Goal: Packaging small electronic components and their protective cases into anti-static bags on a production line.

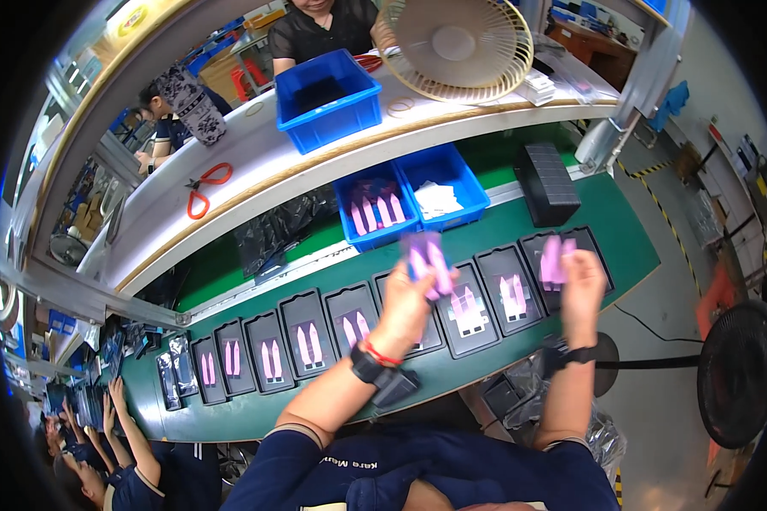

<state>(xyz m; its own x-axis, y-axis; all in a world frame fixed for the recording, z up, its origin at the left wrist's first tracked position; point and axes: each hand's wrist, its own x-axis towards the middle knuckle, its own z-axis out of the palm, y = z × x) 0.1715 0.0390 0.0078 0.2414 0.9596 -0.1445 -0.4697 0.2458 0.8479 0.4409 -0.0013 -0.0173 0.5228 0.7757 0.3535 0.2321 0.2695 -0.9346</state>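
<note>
In the head view, the left hand [407,302] is in the middle of the frame, its fingers closed around some pink strips [430,264]. They look a bit blurry. The right hand [584,277], at the right of the frame, pinches a pink piece [554,260] over the last black tray [586,244] in a long row. The other black trays [266,327] run down to the lower left on a green table [626,243], and many have two pink strips in them. Above the middle sit two small blue bins side by side: one bin [389,239] has pink strips, and the other bin [466,219] has white papers. A black box [547,187] stands to their right. A big blue bin [337,128] is at the top, on a white shelf [166,230].
</note>
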